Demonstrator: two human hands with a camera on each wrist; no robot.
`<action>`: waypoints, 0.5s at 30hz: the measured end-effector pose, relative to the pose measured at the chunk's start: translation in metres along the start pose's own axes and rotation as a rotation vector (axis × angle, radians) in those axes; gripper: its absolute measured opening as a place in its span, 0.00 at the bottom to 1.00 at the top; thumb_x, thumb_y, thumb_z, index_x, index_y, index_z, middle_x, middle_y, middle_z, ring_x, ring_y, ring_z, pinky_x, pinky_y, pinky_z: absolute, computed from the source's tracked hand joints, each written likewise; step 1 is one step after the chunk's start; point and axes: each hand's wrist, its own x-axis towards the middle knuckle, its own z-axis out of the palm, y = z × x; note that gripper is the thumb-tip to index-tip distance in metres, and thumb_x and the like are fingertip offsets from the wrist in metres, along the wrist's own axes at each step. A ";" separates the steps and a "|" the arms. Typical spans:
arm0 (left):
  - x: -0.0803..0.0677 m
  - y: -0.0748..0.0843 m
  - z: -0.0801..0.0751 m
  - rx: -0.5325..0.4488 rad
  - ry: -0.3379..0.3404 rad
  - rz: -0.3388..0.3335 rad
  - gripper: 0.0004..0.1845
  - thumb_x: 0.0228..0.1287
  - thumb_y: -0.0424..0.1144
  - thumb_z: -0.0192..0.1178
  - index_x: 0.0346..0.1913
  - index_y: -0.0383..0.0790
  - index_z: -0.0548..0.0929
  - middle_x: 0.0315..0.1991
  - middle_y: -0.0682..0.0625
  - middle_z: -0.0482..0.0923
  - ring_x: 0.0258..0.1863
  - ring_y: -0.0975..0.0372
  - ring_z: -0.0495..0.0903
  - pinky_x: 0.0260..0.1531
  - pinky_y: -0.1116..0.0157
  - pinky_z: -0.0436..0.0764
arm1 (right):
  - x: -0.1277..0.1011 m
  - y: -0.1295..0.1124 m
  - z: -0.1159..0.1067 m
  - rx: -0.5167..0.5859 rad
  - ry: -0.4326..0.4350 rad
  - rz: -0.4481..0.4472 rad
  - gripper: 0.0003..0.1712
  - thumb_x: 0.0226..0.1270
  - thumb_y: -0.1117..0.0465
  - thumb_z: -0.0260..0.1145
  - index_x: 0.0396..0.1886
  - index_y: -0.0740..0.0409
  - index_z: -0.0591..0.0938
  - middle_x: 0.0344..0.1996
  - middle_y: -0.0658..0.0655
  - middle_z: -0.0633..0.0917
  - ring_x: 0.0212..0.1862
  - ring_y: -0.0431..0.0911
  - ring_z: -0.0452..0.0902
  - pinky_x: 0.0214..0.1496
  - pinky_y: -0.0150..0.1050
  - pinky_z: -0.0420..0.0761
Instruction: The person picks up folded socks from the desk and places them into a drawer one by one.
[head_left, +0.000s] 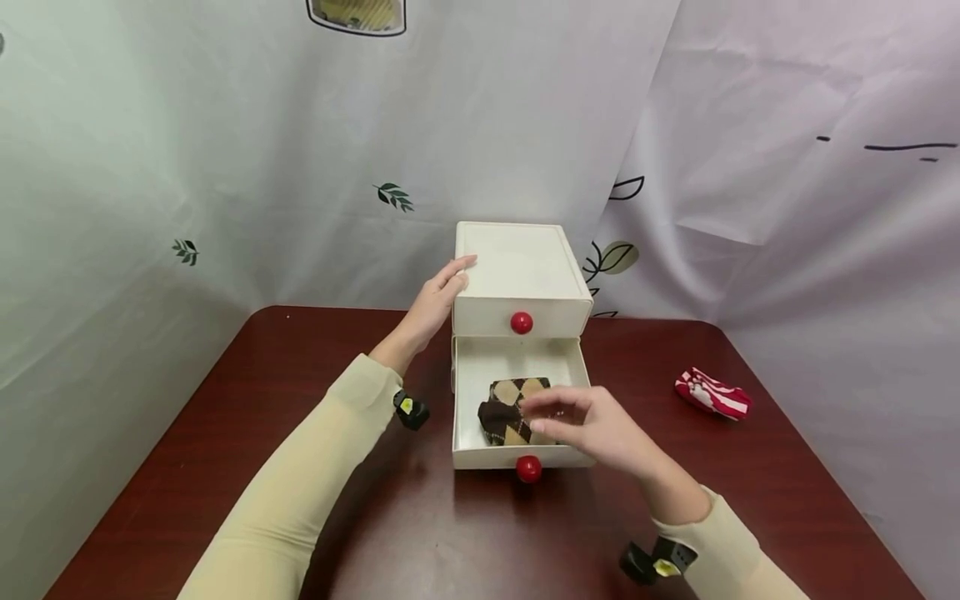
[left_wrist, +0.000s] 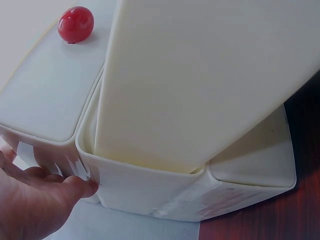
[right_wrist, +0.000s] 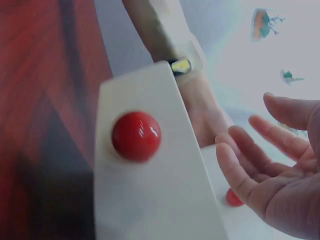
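Note:
A small white drawer cabinet (head_left: 517,260) stands at the back of the table, and one lower drawer (head_left: 480,460) is pulled out. Inside that drawer lies a folded brown and tan argyle sock (head_left: 497,421). My left hand (head_left: 433,307) rests against the cabinet's upper left side; in the left wrist view its fingers touch the side wall. Over the front right of the drawer hovers my right hand (head_left: 600,427), fingers loosely bent, with nothing held in the right wrist view. It partly covers the sock in the head view.
A red and white striped sock-like bundle (head_left: 712,394) lies on the dark red table (head_left: 360,533) at the right. Red round knobs (head_left: 528,469) stick out from the drawer fronts. A pale printed curtain (head_left: 300,150) hangs behind and beside the table.

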 end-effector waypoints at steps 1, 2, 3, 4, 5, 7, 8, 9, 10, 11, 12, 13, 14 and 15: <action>0.000 0.000 0.000 -0.005 -0.004 -0.004 0.23 0.72 0.50 0.42 0.67 0.59 0.66 0.70 0.62 0.53 0.70 0.69 0.38 0.66 0.56 0.45 | -0.005 0.000 0.002 0.014 -0.023 -0.025 0.15 0.60 0.61 0.67 0.46 0.62 0.83 0.40 0.58 0.84 0.38 0.43 0.80 0.39 0.36 0.79; -0.001 0.000 0.000 -0.009 -0.007 -0.008 0.22 0.72 0.49 0.42 0.67 0.59 0.66 0.70 0.62 0.52 0.70 0.69 0.38 0.66 0.56 0.45 | -0.010 0.000 0.003 0.028 -0.047 -0.052 0.14 0.61 0.62 0.67 0.46 0.63 0.82 0.39 0.58 0.84 0.39 0.43 0.80 0.40 0.36 0.80; -0.001 0.001 0.000 -0.013 -0.010 -0.012 0.22 0.72 0.49 0.42 0.67 0.58 0.66 0.70 0.61 0.52 0.70 0.69 0.38 0.66 0.56 0.45 | -0.015 0.000 0.005 0.044 -0.074 -0.082 0.14 0.61 0.63 0.66 0.45 0.64 0.82 0.39 0.59 0.84 0.39 0.44 0.80 0.41 0.37 0.79; -0.002 0.002 0.001 -0.017 -0.013 -0.015 0.22 0.72 0.48 0.42 0.67 0.57 0.66 0.70 0.60 0.52 0.70 0.68 0.38 0.66 0.56 0.45 | -0.020 0.000 0.007 0.061 -0.102 -0.109 0.14 0.62 0.64 0.65 0.46 0.65 0.82 0.39 0.60 0.84 0.40 0.44 0.81 0.41 0.38 0.80; -0.003 0.004 0.000 -0.020 -0.018 -0.017 0.23 0.72 0.47 0.42 0.68 0.56 0.65 0.71 0.59 0.52 0.71 0.67 0.37 0.66 0.55 0.45 | -0.025 0.001 0.008 0.073 -0.129 -0.127 0.13 0.62 0.64 0.64 0.46 0.65 0.82 0.39 0.60 0.84 0.40 0.45 0.81 0.42 0.38 0.80; -0.007 0.012 0.001 -0.019 -0.025 -0.020 0.23 0.72 0.46 0.42 0.69 0.52 0.64 0.72 0.56 0.51 0.71 0.64 0.37 0.66 0.54 0.45 | -0.034 0.003 0.011 0.118 -0.193 -0.129 0.12 0.64 0.65 0.63 0.45 0.66 0.81 0.37 0.60 0.85 0.38 0.45 0.82 0.39 0.40 0.80; -0.009 0.016 0.001 -0.020 -0.028 -0.021 0.23 0.73 0.45 0.42 0.69 0.51 0.64 0.72 0.54 0.50 0.71 0.63 0.37 0.66 0.54 0.45 | -0.037 0.005 0.013 0.129 -0.221 -0.113 0.12 0.64 0.65 0.62 0.45 0.66 0.82 0.35 0.60 0.85 0.36 0.46 0.82 0.38 0.41 0.81; -0.011 0.020 0.001 -0.018 -0.031 -0.023 0.23 0.73 0.44 0.41 0.69 0.49 0.64 0.72 0.53 0.50 0.71 0.62 0.37 0.66 0.53 0.45 | -0.040 0.007 0.014 0.140 -0.248 -0.086 0.11 0.65 0.64 0.62 0.44 0.65 0.82 0.33 0.59 0.85 0.34 0.46 0.83 0.36 0.41 0.81; -0.013 0.024 0.001 -0.016 -0.032 -0.022 0.24 0.73 0.43 0.41 0.69 0.48 0.63 0.72 0.52 0.49 0.71 0.61 0.37 0.66 0.53 0.45 | -0.043 0.009 0.016 0.153 -0.273 -0.049 0.11 0.65 0.64 0.62 0.43 0.65 0.83 0.31 0.59 0.86 0.32 0.47 0.83 0.34 0.42 0.81; -0.015 0.027 0.001 -0.016 -0.033 -0.022 0.24 0.73 0.43 0.40 0.70 0.47 0.63 0.72 0.51 0.49 0.71 0.61 0.37 0.66 0.53 0.46 | -0.045 0.012 0.018 0.161 -0.292 -0.002 0.10 0.65 0.63 0.61 0.42 0.64 0.83 0.29 0.58 0.86 0.29 0.47 0.83 0.32 0.42 0.81; -0.017 0.030 0.001 -0.014 -0.030 -0.020 0.24 0.73 0.42 0.40 0.70 0.46 0.63 0.72 0.51 0.50 0.72 0.60 0.37 0.66 0.53 0.46 | -0.046 0.015 0.020 0.172 -0.307 0.046 0.10 0.66 0.62 0.61 0.40 0.63 0.83 0.27 0.57 0.85 0.27 0.48 0.83 0.30 0.44 0.81; -0.018 0.031 0.001 -0.016 -0.027 -0.020 0.24 0.73 0.42 0.40 0.70 0.46 0.63 0.72 0.51 0.50 0.72 0.60 0.37 0.66 0.54 0.46 | -0.046 0.017 0.023 0.172 -0.313 0.090 0.11 0.66 0.61 0.61 0.39 0.64 0.84 0.25 0.57 0.85 0.26 0.50 0.83 0.29 0.45 0.81; -0.019 0.032 0.001 -0.015 -0.025 -0.017 0.24 0.73 0.42 0.40 0.69 0.46 0.63 0.72 0.51 0.50 0.72 0.60 0.37 0.66 0.54 0.46 | -0.047 0.020 0.025 0.165 -0.311 0.133 0.11 0.66 0.60 0.61 0.38 0.64 0.84 0.24 0.57 0.85 0.25 0.51 0.83 0.28 0.45 0.81; -0.020 0.032 0.001 -0.014 -0.022 -0.016 0.24 0.73 0.42 0.40 0.69 0.45 0.63 0.72 0.51 0.51 0.72 0.60 0.38 0.66 0.54 0.46 | -0.047 0.023 0.027 0.159 -0.303 0.174 0.12 0.66 0.60 0.61 0.37 0.65 0.84 0.24 0.58 0.85 0.25 0.52 0.82 0.28 0.46 0.81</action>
